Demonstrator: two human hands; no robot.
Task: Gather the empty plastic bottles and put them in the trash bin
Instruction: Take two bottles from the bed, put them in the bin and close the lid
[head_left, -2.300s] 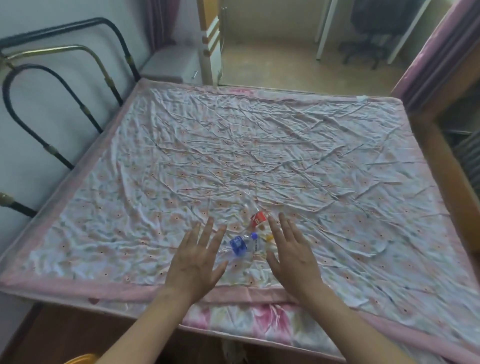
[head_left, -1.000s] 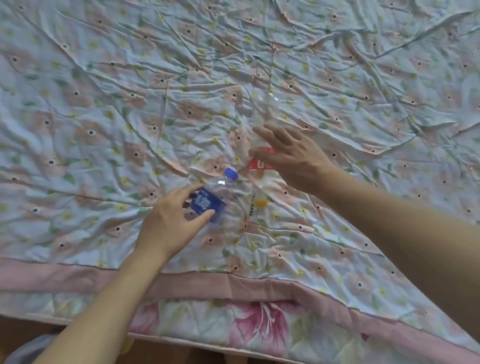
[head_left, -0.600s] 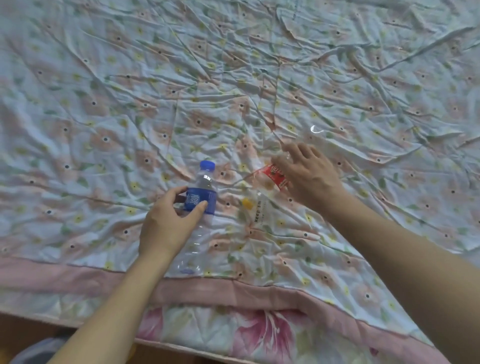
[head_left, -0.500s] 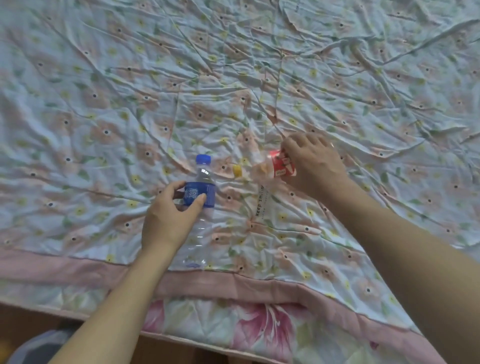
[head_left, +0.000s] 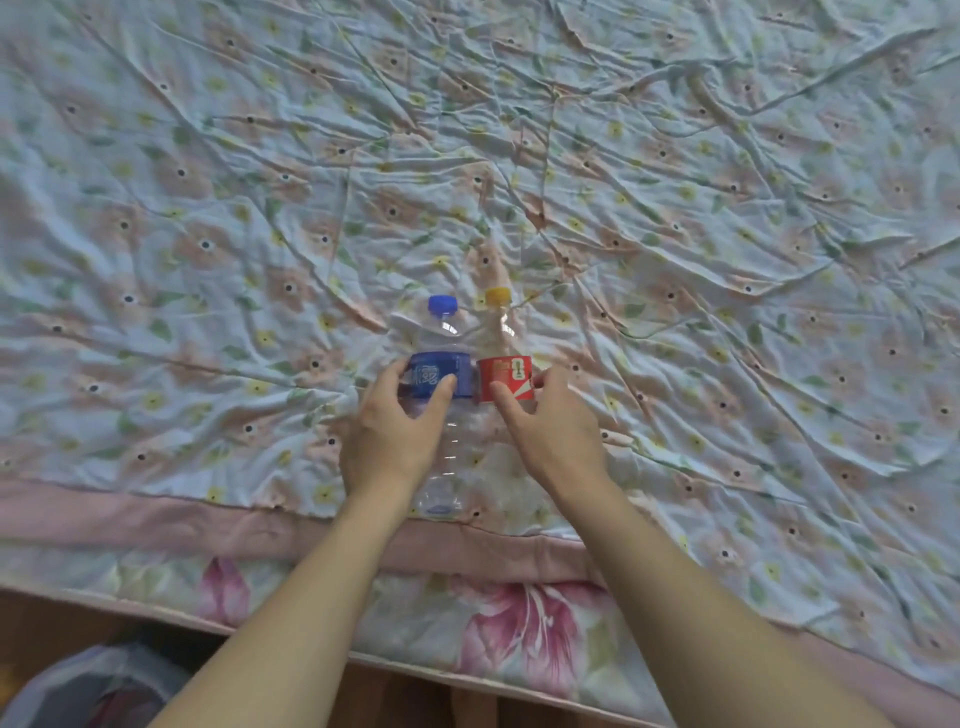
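Two clear empty plastic bottles are held side by side above the near edge of the bed. The blue-label bottle (head_left: 440, 374) has a blue cap, and my left hand (head_left: 392, 436) is wrapped around its middle. The red-label bottle (head_left: 505, 376) has a yellow cap, and my right hand (head_left: 550, 426) grips it just below the label. Both bottles point caps away from me and touch each other. A bin lined with a translucent bag (head_left: 88, 686) shows at the bottom left, on the floor below the bed edge.
The flowered bed sheet (head_left: 675, 234) fills most of the view, heavily wrinkled. Its pink border (head_left: 130, 514) and the mattress side run along the near edge. A brown wooden floor strip lies below, at the bottom left.
My left hand picked up the blue-label bottle and my right hand the red-label bottle. Both hands then drew together toward me, so the bottles now sit side by side.
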